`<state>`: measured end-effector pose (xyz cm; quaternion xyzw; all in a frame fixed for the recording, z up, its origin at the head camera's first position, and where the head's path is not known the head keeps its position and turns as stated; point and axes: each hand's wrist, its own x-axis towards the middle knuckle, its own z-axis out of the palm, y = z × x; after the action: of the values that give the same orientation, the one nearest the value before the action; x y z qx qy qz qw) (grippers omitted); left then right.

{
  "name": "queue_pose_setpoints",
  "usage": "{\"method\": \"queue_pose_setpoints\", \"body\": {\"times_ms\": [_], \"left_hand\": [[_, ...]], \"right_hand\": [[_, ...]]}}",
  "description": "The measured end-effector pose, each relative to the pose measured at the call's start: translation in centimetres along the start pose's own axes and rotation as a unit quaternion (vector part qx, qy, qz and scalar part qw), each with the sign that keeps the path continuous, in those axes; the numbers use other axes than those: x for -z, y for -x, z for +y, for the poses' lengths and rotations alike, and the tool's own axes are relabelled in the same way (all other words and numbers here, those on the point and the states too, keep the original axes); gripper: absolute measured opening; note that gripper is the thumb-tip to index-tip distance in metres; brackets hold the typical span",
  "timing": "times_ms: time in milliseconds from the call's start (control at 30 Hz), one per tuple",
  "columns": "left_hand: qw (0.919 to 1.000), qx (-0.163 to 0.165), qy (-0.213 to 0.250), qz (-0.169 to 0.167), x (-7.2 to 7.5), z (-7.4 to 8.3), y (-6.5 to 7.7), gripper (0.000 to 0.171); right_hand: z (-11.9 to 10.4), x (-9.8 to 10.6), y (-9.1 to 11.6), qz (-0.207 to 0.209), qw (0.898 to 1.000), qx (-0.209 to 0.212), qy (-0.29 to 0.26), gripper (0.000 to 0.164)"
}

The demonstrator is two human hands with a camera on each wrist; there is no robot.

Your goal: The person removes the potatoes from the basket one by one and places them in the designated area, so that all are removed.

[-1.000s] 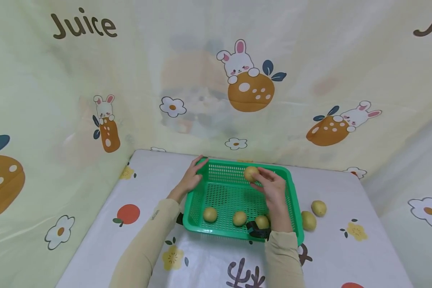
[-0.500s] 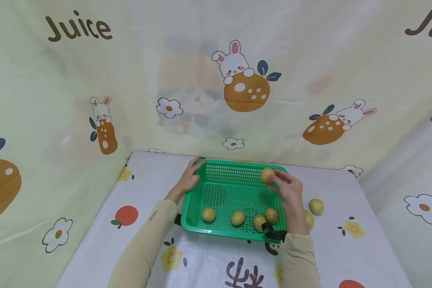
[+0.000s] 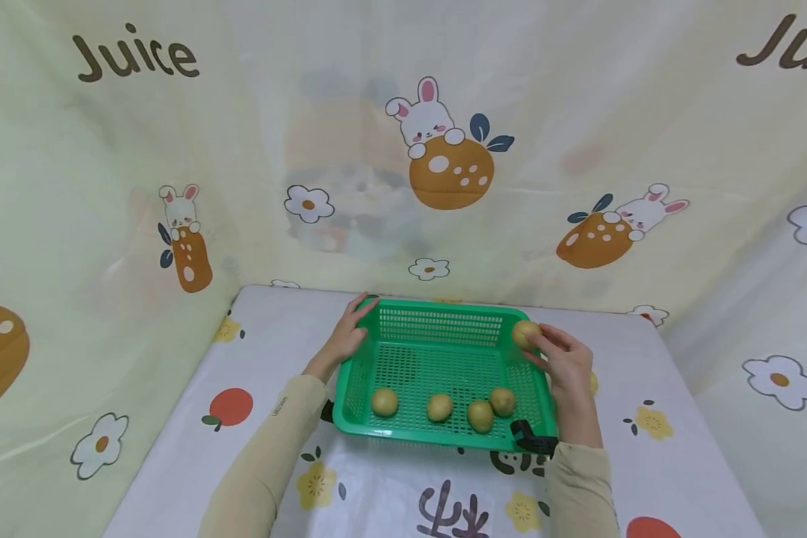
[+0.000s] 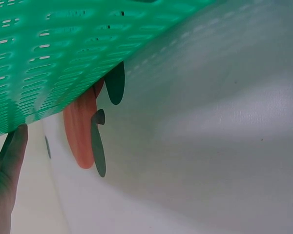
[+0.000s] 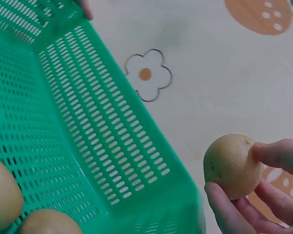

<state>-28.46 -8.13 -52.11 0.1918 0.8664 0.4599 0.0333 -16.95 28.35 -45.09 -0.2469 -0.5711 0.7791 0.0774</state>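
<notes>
A potato is pinched between the thumb and fingers of my right hand, above the basket's far right corner. In the right wrist view the round, spotted potato appears beside the rim. My left hand holds the far left corner of the green plastic basket; in the left wrist view a finger touches the basket's outer side. Along the basket's near side lie a potato at left, another potato near the middle, and two touching potatoes farther right.
One more potato lies on the table right of the basket, mostly hidden behind my right hand. A printed cloth covers the table. Patterned sheets hang behind it and at both sides.
My right hand has carried the pinched potato rightward, from over the far middle of the basket to its far right corner. The left hand keeps its place at the basket.
</notes>
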Motion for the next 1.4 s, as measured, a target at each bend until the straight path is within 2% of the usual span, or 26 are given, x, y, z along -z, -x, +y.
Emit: {"method": "queue_pose_setpoints", "body": {"times_ms": [367,500,600,667,1067,1233,1400], "left_hand": [[1.0000,0.000,0.006,-0.002,0.0,-0.2,0.0,0.074],[1.0000,0.001,0.004,0.001,0.0,-0.1,0.0,0.074],[1.0000,-0.001,0.006,0.003,0.0,0.0,0.1,0.074],[0.9999,-0.005,0.008,0.005,0.0,0.0,0.1,0.074],[1.0000,-0.006,0.004,0.002,0.0,0.1,0.1,0.074],[0.9999,-0.008,0.005,0.003,0.1,0.2,0.0,0.074],[1.0000,-0.006,0.006,0.002,0.0,0.1,0.1,0.073]], "right_hand": [[0.1,3.8,0.1,0.059,0.997,-0.049,-0.009,0.055],[0.6,5.4,0.3,0.075,0.995,-0.060,-0.017,0.039],[1.0,6.6,0.4,0.080,0.994,-0.065,-0.045,0.024],[1.2,7.3,0.5,0.079,0.993,-0.069,-0.054,0.019],[3.6,10.5,0.8,0.101,0.989,-0.103,-0.023,0.017],[4.2,11.1,1.0,0.110,0.987,-0.116,-0.030,0.021],[4.5,11.8,1.2,0.121,0.986,-0.111,-0.035,0.020]]}}
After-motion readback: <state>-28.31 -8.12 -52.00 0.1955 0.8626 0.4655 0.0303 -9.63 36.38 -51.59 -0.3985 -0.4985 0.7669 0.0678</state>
